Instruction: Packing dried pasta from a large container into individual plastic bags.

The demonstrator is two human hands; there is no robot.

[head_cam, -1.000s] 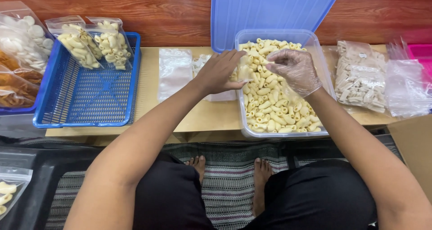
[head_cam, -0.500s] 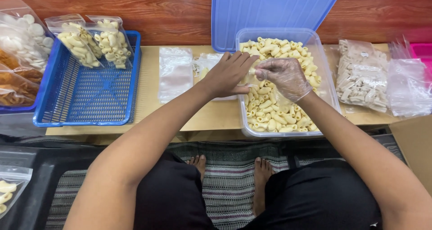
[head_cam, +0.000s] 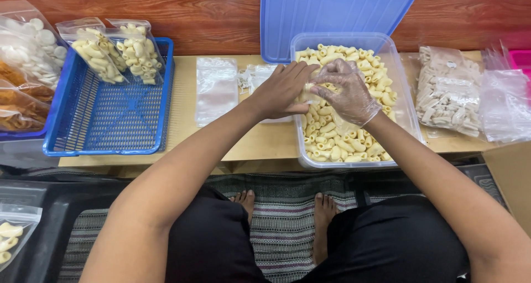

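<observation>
Clear plastic covers my right hand point(head_cam: 347, 90), a thin glove, and its fingers curl inward over the clear tub point(head_cam: 406, 117) of pale macaroni-shaped crackers point(head_cam: 332, 139); the grip is narrow, pinched on a small clear bag point(head_cam: 310, 95) together with my bare left hand point(head_cam: 283, 89), which reaches in from the left with fingers stretched forward over the tub's near-left rim. The bag sits between both hands, just above the crackers, and how much of it is filled I cannot tell. Both forearms run up from my lap and meet over the tub on the wooden tabletop point(head_cam: 260, 142). One blue lid point(head_cam: 332, 12) leans upright behind the tub. To the left lies one flat stack of empty clear bags point(head_cam: 217, 89), and beyond it one blue basket point(head_cam: 110, 122) holding two filled bags of crackers point(head_cam: 113, 50) at its far edge. Right of the tub lie one bag of paler stick-shaped crackers point(head_cam: 448, 95) and a heap of crumpled clear plastic point(head_cam: 506, 103). My two bare feet point(head_cam: 285, 205) rest on a striped mat point(head_cam: 282, 227) below.
</observation>
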